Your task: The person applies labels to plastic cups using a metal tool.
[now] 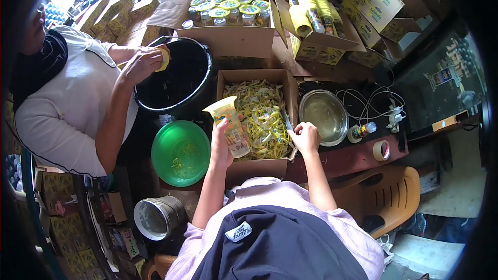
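My left hand [222, 144] is wrapped round a translucent plastic cup [236, 137] with yellow print and a wide yellow rim, held tilted over an open cardboard box [259, 167]. Yellow and whitish strips [262, 119] fill much of that box. At its right edge, my right hand [307, 137] grips a small knife [287, 121], its thin blade pointing away from me, apart from the cup. On the left, a co-worker's hands [145, 65] hold a yellow cup piece [165, 58] above a large black bucket [208, 75].
A green basin [168, 137] with a few strips stands left of the box. To the right are a round tub [346, 116], white cables [365, 98], a small bottle [362, 131] and a tape roll [381, 150]. Cartons of lidded cups [228, 41] and stacked yellow cups [300, 21] stand behind.
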A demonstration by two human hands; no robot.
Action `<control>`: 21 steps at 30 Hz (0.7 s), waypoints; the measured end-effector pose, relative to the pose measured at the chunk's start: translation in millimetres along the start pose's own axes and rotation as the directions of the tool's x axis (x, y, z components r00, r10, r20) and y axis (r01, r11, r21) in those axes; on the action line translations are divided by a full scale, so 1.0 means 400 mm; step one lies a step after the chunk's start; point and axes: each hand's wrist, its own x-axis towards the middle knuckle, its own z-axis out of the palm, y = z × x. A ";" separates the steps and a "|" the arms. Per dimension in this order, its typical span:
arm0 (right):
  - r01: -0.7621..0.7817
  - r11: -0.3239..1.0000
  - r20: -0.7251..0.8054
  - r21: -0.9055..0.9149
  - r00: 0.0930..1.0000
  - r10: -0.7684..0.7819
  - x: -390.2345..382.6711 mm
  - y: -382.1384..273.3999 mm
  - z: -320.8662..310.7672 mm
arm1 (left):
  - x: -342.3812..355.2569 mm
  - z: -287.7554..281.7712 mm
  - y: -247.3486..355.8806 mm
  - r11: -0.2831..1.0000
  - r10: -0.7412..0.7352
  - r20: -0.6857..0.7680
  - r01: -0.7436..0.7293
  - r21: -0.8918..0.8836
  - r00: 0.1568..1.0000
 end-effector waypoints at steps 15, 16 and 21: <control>-0.009 0.991 -0.022 0.134 1.000 0.012 0.009 -0.013 -0.014 | 0.000 0.000 -0.028 0.972 0.162 -0.028 -0.155 0.177 0.986; -0.006 0.981 -0.051 0.191 0.999 0.016 0.009 -0.010 -0.020 | 0.006 -0.007 -0.037 0.945 0.218 0.009 -0.214 0.247 0.976; 0.033 0.836 -0.160 0.547 0.985 0.066 0.010 0.039 0.007 | 0.014 -0.020 -0.061 0.935 0.236 0.013 -0.230 0.269 0.972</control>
